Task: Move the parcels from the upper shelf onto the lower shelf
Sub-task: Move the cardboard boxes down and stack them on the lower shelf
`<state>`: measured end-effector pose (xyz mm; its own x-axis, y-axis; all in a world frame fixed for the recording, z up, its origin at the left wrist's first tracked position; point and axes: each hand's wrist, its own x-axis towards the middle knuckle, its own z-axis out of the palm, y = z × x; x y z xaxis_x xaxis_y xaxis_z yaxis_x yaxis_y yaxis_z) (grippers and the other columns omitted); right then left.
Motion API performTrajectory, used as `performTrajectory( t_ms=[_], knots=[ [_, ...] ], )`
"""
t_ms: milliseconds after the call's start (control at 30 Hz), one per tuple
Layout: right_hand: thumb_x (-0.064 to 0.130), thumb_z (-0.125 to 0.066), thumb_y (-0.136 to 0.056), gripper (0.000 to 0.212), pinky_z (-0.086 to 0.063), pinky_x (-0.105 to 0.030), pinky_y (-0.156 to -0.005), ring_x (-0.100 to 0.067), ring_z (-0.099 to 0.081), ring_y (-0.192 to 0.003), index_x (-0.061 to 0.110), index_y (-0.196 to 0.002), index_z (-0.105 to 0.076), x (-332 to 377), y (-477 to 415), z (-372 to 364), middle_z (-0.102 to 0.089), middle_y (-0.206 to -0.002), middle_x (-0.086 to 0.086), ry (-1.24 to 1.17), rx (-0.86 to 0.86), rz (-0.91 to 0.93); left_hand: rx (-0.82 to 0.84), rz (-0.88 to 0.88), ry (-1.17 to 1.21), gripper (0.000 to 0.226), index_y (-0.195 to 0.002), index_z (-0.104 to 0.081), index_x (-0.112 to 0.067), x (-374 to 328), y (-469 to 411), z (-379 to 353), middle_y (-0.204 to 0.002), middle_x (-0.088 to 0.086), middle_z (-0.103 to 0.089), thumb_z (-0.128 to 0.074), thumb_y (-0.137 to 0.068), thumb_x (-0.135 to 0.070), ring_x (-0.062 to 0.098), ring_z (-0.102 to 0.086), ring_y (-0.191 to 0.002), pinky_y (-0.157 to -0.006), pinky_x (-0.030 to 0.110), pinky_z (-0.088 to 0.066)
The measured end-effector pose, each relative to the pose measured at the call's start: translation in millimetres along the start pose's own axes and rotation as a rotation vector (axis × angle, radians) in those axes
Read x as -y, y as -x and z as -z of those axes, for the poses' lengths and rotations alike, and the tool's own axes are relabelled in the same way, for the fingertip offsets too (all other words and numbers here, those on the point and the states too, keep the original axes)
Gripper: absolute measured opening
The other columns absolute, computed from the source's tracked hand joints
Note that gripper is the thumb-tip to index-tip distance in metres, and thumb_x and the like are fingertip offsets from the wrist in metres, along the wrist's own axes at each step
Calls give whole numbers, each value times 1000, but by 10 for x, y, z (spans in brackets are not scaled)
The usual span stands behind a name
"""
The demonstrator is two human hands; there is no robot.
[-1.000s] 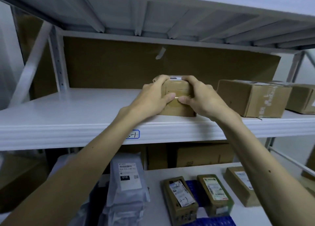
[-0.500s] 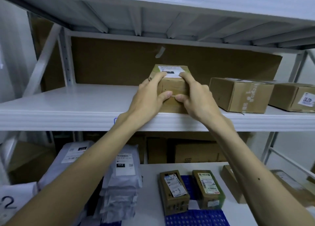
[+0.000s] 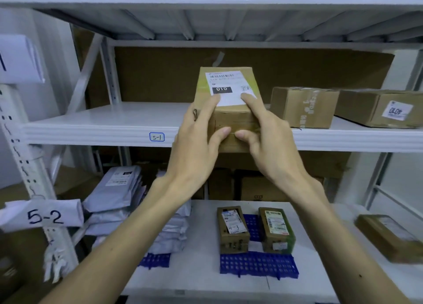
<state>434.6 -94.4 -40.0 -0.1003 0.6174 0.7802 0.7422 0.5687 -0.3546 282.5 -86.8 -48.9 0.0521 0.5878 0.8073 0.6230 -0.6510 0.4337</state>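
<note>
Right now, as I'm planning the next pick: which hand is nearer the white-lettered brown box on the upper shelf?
Right. The right hand grips the held parcel just left of that box; the left hand is on the parcel's far side.

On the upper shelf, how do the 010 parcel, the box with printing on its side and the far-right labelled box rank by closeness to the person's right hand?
1. 010 parcel: in the middle, gripped by the right hand itself.
2. Printed box: just to the hand's right, apart from it.
3. Labelled box: far right, beyond the printed box.
</note>
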Motion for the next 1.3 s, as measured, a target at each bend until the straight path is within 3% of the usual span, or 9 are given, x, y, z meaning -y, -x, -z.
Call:
performTrajectory(
  t_ms=[67,200,367,500,633,767,933,1100,1300],
  knots=[
    [17,-59,-92,62,-45,-33,-98,-16,-49,-120,29,-146,-31,55,170,69,-50,-137,-2,18,-7,13,-14,2,12,54,-143,-37,-33,-76,172,2,-139,0,-42,-58,-94,-30,10,-45,-118,-82,4,-35],
    [18,-59,-92,62,-43,-33,-97,-16,-50,-120,29,-146,-32,167,492,177,-49,-139,-1,93,-45,32,-28,1,49,54,-143,-36,-35,-199,478,70,-140,0,-42,-58,-94,-31,11,-45,-120,-94,24,-42],
    [15,-61,-91,62,-48,-40,-99,-15,-52,-121,27,-146,-34,414,823,158,-50,-140,-2,63,-67,24,-35,-58,59,54,-143,-39,-31,-203,797,265,-144,6,-40,-59,-93,-32,15,-46,-125,-95,27,-46],
    [13,-62,-90,65,-47,-24,-95,-7,-51,-117,27,-146,-33,652,1101,-23,-51,-138,-1,44,-56,17,-16,-71,83,56,-143,-38,-31,-36,1092,499,-148,6,-37,-61,-92,-30,14,-42,-130,-97,15,-41],
    [12,-62,-89,66,-48,-27,-91,-8,-49,-119,28,-146,-32,842,1382,-199,-49,-140,0,53,-37,-7,-11,-70,91,56,-143,-38,-33,115,1411,669,-149,7,-37,-61,-91,-32,12,-40,-130,-95,6,-38],
    [10,-64,-88,66,-48,-21,-87,-7,-49,-118,26,-145,-35,937,1671,-331,-50,-139,-1,63,-14,-39,22,-50,153,57,-143,-35,-34,268,1721,685,-148,7,-36,-58,-91,-36,13,-44,-130,-92,30,-54],
    [9,-65,-87,66,-56,-33,-85,-8,-50,-116,29,-143,-36,777,1948,-389,-52,-135,-1,20,37,-107,45,-27,185,57,-143,-37,-31,369,2020,465,-150,9,-33,-59,-91,-34,14,-38,-136,-93,33,-54],
    [13,-61,-91,63,-51,-25,-88,-5,-48,-117,29,-145,-34,394,2059,-505,-50,-136,1,30,75,-148,99,35,214,57,-145,-34,-32,501,2144,53,-150,5,-29,-58,-92,-35,18,-36,-138,-90,37,-56],
    [16,-59,-92,65,-52,-32,-93,-11,-48,-123,36,-145,-28,-396,2037,-651,-47,-141,0,-15,132,-223,100,71,162,58,-146,-34,-30,673,2098,-701,-150,-6,-26,-57,-94,-38,-8,-26,-135,-93,28,-54]
  ],
)
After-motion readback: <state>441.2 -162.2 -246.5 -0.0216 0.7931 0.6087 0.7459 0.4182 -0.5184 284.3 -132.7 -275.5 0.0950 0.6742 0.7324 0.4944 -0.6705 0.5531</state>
